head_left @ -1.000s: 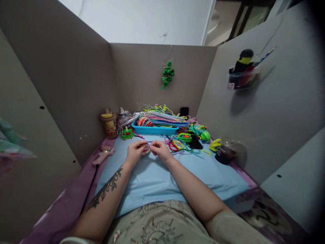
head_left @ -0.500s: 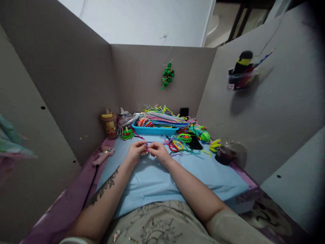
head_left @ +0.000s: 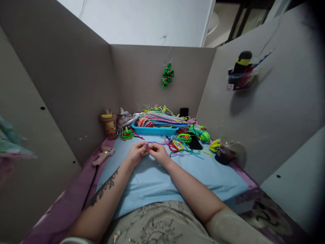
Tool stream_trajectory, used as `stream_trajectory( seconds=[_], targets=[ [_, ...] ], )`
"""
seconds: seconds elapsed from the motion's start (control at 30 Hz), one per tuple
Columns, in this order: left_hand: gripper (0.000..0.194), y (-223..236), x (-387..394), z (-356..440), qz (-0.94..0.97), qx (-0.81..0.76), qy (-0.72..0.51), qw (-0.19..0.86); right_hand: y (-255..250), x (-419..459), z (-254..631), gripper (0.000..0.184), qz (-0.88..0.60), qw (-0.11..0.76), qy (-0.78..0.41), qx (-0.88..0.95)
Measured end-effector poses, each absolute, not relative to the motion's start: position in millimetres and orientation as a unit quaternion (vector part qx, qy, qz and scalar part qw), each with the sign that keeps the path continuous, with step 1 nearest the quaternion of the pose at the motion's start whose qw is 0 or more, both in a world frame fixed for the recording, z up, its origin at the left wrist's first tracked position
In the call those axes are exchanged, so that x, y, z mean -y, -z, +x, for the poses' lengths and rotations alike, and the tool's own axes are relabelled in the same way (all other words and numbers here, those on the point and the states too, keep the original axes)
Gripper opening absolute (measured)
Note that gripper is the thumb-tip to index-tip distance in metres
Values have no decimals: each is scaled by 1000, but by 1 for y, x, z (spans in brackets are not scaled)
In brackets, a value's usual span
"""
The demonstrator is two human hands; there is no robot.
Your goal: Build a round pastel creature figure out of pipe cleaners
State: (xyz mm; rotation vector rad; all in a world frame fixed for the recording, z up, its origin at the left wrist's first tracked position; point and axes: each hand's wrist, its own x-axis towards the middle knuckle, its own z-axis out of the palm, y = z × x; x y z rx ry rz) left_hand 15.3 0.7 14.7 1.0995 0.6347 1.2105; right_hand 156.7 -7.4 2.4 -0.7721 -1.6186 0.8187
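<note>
Grey cardboard walls close in a small work nook on three sides, with a pale blue sheet spread over the table. Near the middle of that sheet, the left hand and the right hand meet fingertip to fingertip, both pinched shut on a small purple fuzzy pipe-cleaner piece held just above the sheet; its exact shape is too small to tell. A thin purple strand trails from it toward the far right.

Far behind the hands sits a turquoise plastic tray heaped with long multicoloured pipe cleaners. To its right lies a loose tangle of red, yellow and green pipe cleaners, next to a black phone. A dark glass jar stands further right, near the wall. On the left, a pink glue gun rests at the sheet's edge, and a yellow lidded cup stands in the far left corner. A green beaded ornament hangs from a hook on the far wall.
</note>
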Motion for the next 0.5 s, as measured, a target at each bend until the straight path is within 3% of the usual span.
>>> stream_trajectory(
  seconds=[0.5],
  targets=[
    [44,-15,3,20,575,-272,-494,593,-1,10,165,13,-352,562,-131,737]
  ],
)
